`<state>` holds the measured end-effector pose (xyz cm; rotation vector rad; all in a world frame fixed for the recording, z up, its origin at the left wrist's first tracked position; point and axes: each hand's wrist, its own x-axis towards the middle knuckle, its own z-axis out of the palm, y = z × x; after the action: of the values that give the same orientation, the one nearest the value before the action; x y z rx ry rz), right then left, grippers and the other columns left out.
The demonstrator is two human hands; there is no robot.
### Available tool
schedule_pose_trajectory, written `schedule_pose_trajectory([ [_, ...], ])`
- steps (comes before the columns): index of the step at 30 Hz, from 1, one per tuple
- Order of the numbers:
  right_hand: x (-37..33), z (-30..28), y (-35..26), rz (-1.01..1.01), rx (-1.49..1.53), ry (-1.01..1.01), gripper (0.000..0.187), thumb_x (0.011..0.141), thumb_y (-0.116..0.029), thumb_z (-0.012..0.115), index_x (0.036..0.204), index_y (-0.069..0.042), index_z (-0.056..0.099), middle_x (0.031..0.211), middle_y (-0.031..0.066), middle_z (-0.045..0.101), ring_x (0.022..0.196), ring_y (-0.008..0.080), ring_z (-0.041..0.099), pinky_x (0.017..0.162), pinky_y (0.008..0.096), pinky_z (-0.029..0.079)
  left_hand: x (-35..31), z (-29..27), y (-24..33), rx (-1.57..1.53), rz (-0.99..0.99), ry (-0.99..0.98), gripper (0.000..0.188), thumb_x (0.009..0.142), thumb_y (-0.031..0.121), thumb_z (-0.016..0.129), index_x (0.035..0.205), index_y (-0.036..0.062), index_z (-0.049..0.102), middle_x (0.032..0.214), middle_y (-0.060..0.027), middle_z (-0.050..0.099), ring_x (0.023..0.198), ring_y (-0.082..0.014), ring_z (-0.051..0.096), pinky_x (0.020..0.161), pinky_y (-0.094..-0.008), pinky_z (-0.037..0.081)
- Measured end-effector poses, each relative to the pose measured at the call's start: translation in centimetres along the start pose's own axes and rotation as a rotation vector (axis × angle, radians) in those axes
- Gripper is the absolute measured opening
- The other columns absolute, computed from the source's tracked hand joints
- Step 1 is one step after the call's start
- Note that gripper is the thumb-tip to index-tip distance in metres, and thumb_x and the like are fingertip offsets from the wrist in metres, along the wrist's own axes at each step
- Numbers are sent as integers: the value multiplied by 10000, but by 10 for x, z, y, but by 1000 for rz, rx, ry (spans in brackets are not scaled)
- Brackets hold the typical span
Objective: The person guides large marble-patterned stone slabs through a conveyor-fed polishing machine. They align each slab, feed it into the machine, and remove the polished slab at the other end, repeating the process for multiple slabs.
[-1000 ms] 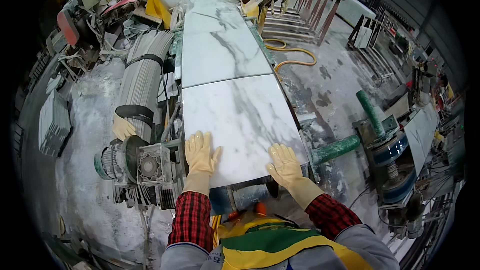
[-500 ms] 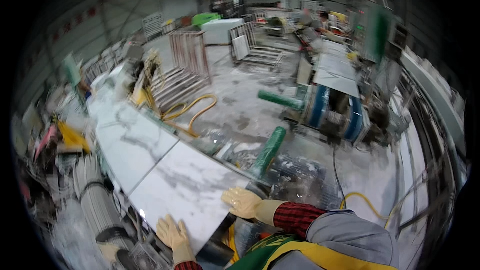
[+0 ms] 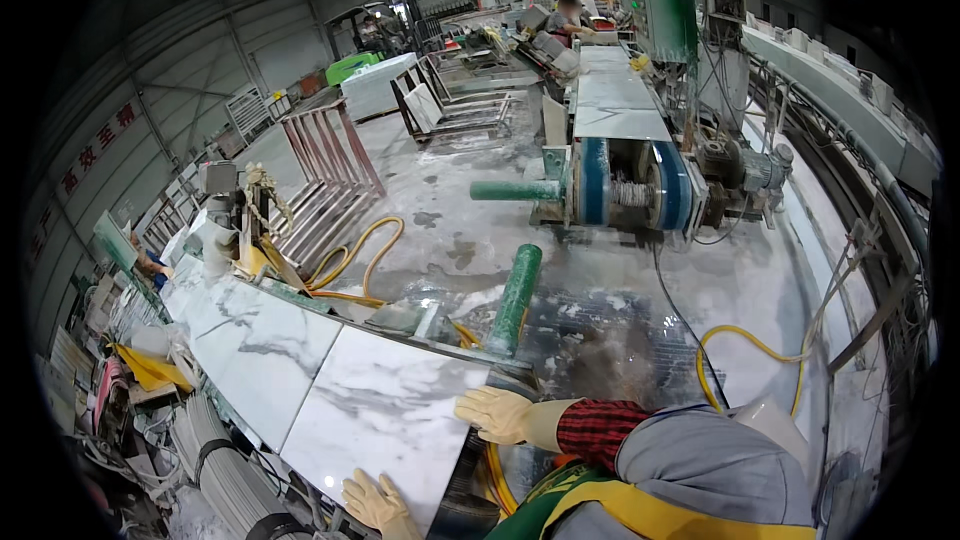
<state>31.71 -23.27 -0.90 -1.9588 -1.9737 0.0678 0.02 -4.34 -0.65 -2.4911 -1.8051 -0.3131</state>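
A white stone slab with grey veins (image 3: 385,400) lies flat on a conveyor belt (image 3: 466,485) in front of me. My left hand (image 3: 374,502), in a cream rubber glove, rests on its near left edge with the fingers spread. At the right end of the slab lies my right hand (image 3: 492,414), gloved the same way, its fingers stretched out over the edge and corner. Neither hand grips anything. A second veined slab (image 3: 255,345) follows on the far left, with a thin seam between the two.
A green roller post (image 3: 517,300) stands beyond the slab. Yellow hoses (image 3: 362,255) lie on the wet floor. Another conveyor with blue belts (image 3: 594,183) carries slabs (image 3: 620,105) farther right. Metal racks (image 3: 335,165) stand at the back. A person (image 3: 566,20) works far off; bundled grey strips (image 3: 225,460) lie at left.
My view has turned, so the scene sits differently and looks sharper. Both hands remain on the slab, the left fingers still spread and the right still at its end.
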Motion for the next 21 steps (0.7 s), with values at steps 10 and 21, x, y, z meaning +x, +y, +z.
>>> schedule_pose_trajectory([
  [10, -13, 3, 3, -15, 34, 79, 717, 953, -239, 743, 1600, -45, 500, 1668, 188, 492, 1566, 399, 432, 1333, 499, 313, -5, 5, -1, 2, 21, 15, 657, 1084, 501, 624, 1646, 178, 515, 1721, -209, 444, 1557, -458, 410, 1302, -592, 289],
  [21, -22, -2, 8, -41, 52, 157, 652, 937, -222, 733, 1535, -40, 544, 1581, 190, 552, 1506, 394, 477, 1272, 494, 380, -6, 17, -4, 13, 11, -10, 688, 1106, 535, 586, 1694, 194, 482, 1743, -246, 414, 1567, -487, 402, 1313, -602, 266],
])
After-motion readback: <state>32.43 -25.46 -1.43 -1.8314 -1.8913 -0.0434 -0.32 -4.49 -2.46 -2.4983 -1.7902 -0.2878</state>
